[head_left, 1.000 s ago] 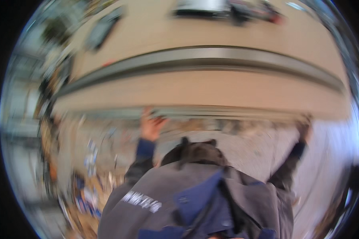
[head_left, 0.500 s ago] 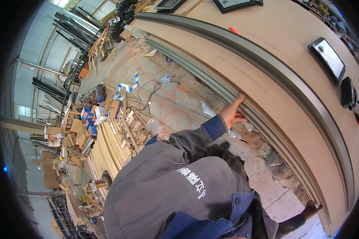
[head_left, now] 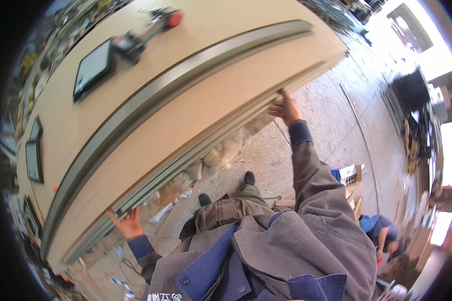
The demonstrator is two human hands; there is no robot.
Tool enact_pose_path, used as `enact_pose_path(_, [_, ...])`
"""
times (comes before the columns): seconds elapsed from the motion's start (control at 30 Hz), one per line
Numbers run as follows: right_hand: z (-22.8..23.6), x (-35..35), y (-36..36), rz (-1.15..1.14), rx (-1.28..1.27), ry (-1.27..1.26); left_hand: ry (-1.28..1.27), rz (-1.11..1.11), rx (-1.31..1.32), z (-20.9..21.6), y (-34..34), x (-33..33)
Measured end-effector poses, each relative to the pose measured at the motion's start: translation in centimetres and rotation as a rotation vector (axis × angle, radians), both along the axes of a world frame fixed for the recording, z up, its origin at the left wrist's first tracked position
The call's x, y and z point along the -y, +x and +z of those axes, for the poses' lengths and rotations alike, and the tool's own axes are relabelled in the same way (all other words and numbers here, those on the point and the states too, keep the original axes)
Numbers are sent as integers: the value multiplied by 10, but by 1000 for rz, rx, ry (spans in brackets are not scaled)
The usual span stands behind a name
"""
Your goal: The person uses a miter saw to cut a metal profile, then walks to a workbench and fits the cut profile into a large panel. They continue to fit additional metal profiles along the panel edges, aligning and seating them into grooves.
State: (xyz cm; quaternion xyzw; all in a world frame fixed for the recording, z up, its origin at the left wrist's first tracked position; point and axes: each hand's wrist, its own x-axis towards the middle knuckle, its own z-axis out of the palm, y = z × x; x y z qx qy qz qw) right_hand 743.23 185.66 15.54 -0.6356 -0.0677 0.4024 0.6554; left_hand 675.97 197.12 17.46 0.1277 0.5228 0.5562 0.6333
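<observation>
A bundle of long grey-green metal profiles (head_left: 186,161) lies along the near edge of the tan tabletop (head_left: 226,90). My left hand (head_left: 129,224) grips its edge from below at the left, thumb and fingers round it. Farther right, my right hand (head_left: 287,109) has its fingers closed on the profiles near their right end; what sits under the fingertips is partly hidden. On the tabletop beyond both hands, apart from them, rests one long dark grey metal profile (head_left: 158,91), which looks curved in this view.
Black-framed panels (head_left: 93,69) lie on the tabletop's far side, near a blurred black and red power tool (head_left: 129,46). A long thin rod (head_left: 359,120) is on the floor to the right. Another person (head_left: 381,232) bends down at lower right, past a small box (head_left: 346,173).
The view has swung far to the right, bringing the tabletop's right end and another person into sight. Both hands stay on the bundle of profiles.
</observation>
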Motion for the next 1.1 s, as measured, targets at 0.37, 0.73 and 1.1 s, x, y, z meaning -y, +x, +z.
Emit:
enact_pose_path(0.37, [16,20,16,267,-55,42,-108,-271,-61,2,263,82])
enact_pose_path(0.73, [-2,139,273,158,198,-73,-156,-721,114,37,568,98])
enact_pose_path(1.1, [25,270,532,-268,154,-134,-271,-835,166,32,743,115])
